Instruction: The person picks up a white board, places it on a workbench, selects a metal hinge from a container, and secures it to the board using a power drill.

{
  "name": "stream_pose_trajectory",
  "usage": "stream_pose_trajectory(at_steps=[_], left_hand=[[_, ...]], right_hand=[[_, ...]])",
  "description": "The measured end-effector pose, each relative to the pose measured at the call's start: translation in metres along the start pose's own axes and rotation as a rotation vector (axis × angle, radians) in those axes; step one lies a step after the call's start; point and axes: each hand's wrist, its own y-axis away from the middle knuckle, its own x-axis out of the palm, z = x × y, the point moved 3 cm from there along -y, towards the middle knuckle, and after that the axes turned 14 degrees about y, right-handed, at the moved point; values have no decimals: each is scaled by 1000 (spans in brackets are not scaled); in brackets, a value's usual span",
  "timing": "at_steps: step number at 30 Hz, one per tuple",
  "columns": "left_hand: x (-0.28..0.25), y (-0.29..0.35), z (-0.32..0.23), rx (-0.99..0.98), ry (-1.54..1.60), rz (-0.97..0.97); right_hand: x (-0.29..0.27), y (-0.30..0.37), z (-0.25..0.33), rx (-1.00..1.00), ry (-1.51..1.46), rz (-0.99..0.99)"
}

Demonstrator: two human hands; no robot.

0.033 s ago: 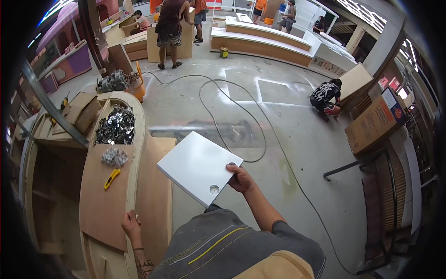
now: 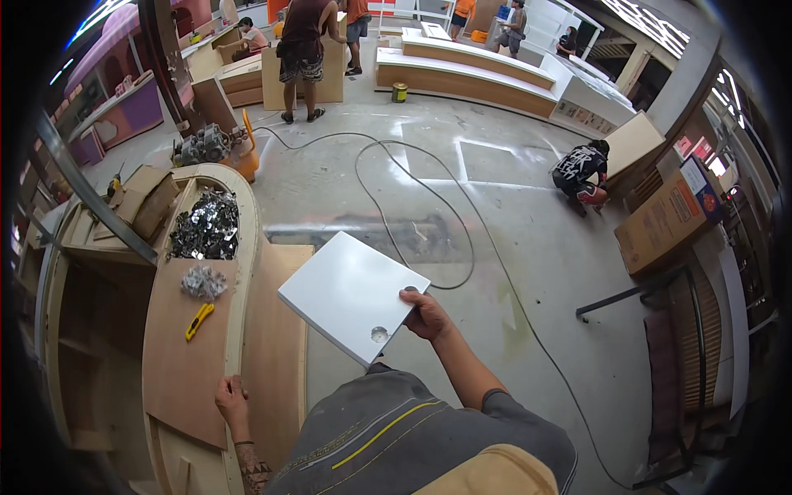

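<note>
A white cabinet door panel point(image 2: 346, 293) lies tilted in front of me, over my lap. It has a round hinge recess near its lower corner, and a second one at the right corner is partly covered by my thumb. My right hand point(image 2: 426, 315) is closed on that right corner. At the left, my left hand point(image 2: 232, 398) is over the edge of a curved wooden counter point(image 2: 186, 355), its fingers pressed together; whatever they may hold is too small to make out. Farther up the counter lie a yellow utility knife point(image 2: 200, 322), a pile of small grey pieces point(image 2: 203, 282) and a heap of shiny metal hinges point(image 2: 206, 227).
A long hose point(image 2: 474, 216) loops across the concrete floor. An air compressor point(image 2: 204, 146) stands beyond the counter. At the right are a crouching person point(image 2: 580, 173), a large cardboard box point(image 2: 670, 219) and a dark metal frame point(image 2: 701, 355). Other people work near white-topped counters point(image 2: 470, 78) at the back.
</note>
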Motion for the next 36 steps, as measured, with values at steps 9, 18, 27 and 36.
stream_pose_trajectory(at_steps=[9,18,27,36], left_hand=[[11,-67,-43,-125,-17,57],[-10,-218,45,5,-167,-229],[6,-212,18,117,-352,-38],[-50,-164,10,-121,-3,119]], right_hand=[[6,-88,44,44,98,40],[38,-96,29,78,140,39],[70,-79,0,67,107,-37],[94,-72,-22,52,74,-44]])
